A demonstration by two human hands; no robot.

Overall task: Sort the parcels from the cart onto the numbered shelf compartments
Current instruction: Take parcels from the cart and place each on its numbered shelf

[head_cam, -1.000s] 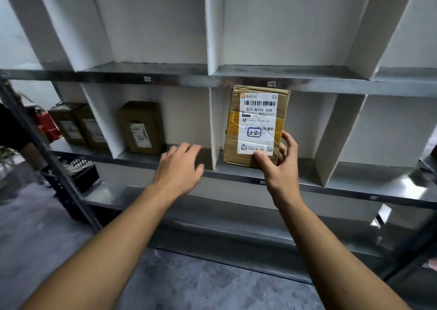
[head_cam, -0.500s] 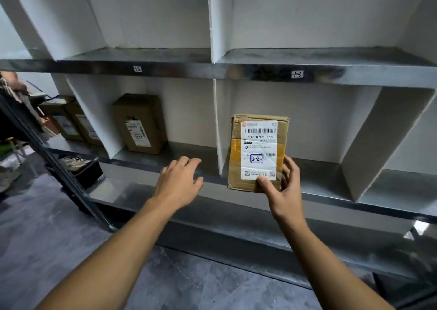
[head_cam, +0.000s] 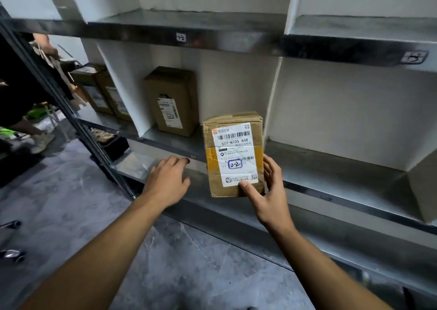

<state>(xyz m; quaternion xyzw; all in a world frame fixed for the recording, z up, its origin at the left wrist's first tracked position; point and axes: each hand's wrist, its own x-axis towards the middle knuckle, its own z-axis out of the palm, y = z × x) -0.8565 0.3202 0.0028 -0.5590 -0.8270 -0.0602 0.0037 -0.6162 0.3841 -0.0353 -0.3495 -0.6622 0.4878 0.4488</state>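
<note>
Head view, single frame.

**Parcel:** small brown cardboard parcel [head_cam: 234, 154] with a yellow tape band and a white shipping label.
- The label faces the camera, with the barcode on top and "507-N705 A68" printed below it. "2-2" is handwritten in a blue box lower down.
- Long axis is close to vertical, with the top leaning slightly left.
- It is held in the air in front of the middle steel shelf's front edge [head_cam: 307, 187], and its bottom edge hangs below that lip.
- Its right side overlaps the white divider panel [head_cam: 274, 101].

**Right hand** [head_cam: 267, 198]: grips the parcel at its lower right corner. The thumb presses the front face by the label's bottom edge, and the fingers curl round the right side to the back.

**Left hand** [head_cam: 168, 182]: palm down, fingers loosely spread, holding nothing. It sits just beside the shelf lip, left of the parcel. Cannot tell whether it touches the lip.

**Room:**
- The compartment behind the parcel lies under the upper shelf's tag [head_cam: 181, 37], which reads roughly "1-2".
- A taller brown carton with a white label [head_cam: 172, 101] stands upright there, toward the left divider.
- Bare metal shows between that carton and the right divider.
- Two more brown cartons [head_cam: 104, 92] stand in the compartment further left.
- A second tag [head_cam: 412, 57] marks the compartment to the right.

**Below:** grey marbled floor [head_cam: 189, 262].
</note>
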